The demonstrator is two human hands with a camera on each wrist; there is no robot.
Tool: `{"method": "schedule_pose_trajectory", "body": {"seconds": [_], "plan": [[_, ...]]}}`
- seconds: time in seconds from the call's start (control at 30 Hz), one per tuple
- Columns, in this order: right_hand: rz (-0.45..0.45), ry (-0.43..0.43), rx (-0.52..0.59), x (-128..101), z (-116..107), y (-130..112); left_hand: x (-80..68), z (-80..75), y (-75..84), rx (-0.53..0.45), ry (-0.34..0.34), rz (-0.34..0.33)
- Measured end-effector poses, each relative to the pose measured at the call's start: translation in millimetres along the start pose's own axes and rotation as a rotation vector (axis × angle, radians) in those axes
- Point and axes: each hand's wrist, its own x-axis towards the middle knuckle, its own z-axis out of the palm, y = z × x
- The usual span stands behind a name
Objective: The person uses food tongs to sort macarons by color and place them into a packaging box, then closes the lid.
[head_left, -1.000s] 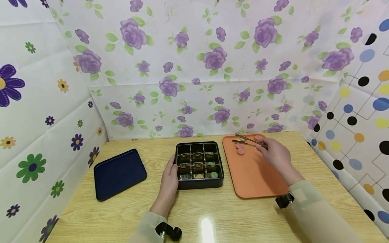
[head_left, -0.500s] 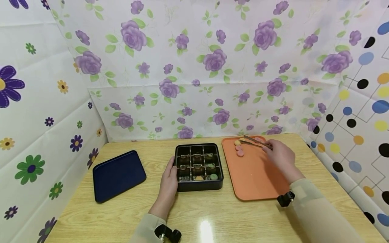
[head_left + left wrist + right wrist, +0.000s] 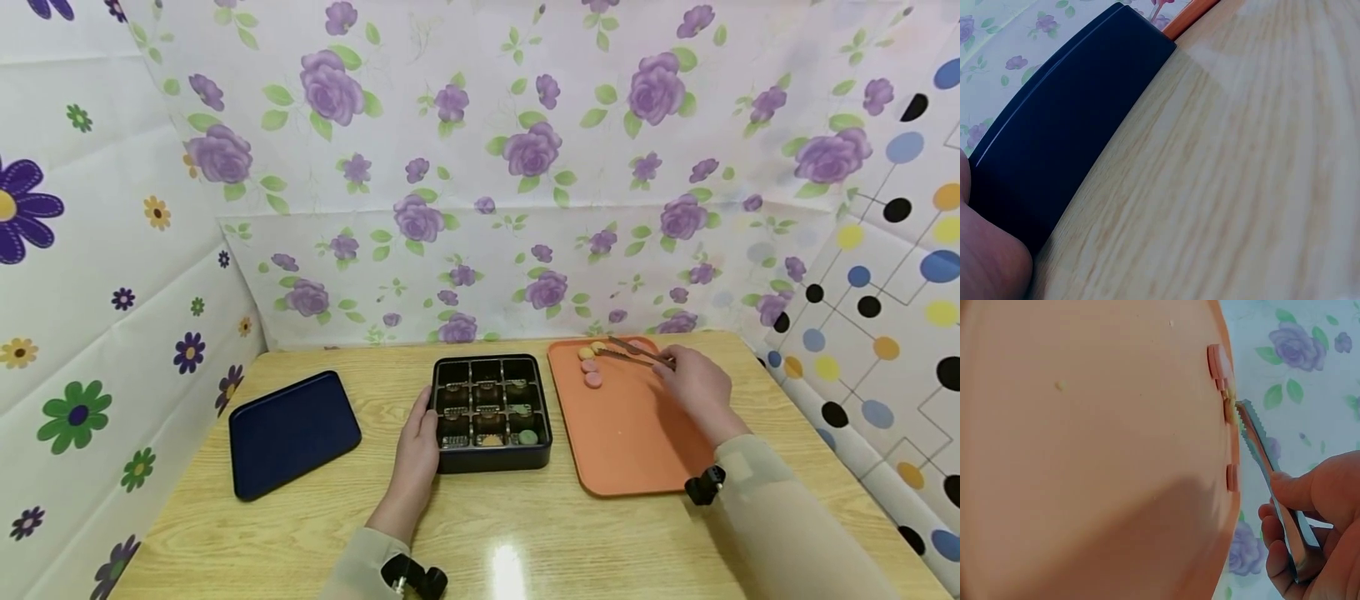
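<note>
My left hand rests along the left side of a dark box, its fingers lying straight against the wall. The box has a divided insert; a green piece and an orange-yellow one show in its near row. With my right hand I grip metal tongs low over the back of an orange tray. Their serrated tips are at the yellow macarons in the head view. Several pink macarons lie near them, one partly behind the tongs.
A dark blue tray lies at an angle on the left of the wooden table. Flower-printed sheeting stands right behind the table, with patterned sheets at both sides. Small crumbs dot the orange tray.
My right hand and the tongs have moved slightly right and back, uncovering the yellow macarons; over the last half second they barely shift. My left hand and the box stay in place.
</note>
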Motion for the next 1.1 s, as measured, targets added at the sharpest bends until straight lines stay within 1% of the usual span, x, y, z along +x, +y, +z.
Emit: {"method": "schedule_pose_trajectory", "body": {"seconds": [0.23,0.4,0.83,1.1], "plan": [[0.011,-0.039,-0.007,6,2,2,-0.5,1.4,1.5,0.001,0.003,0.016],[0.018,-0.048,-0.009,9,4,1,0.0,1.2,1.3,-0.001,0.004,0.014],[0.044,-0.041,-0.016,12,10,-1,1.2,1.1,-0.2,-0.007,0.004,0.014],[0.036,-0.031,-0.009,9,13,-3,3.0,0.8,-2.8,-0.001,0.011,0.012]]}}
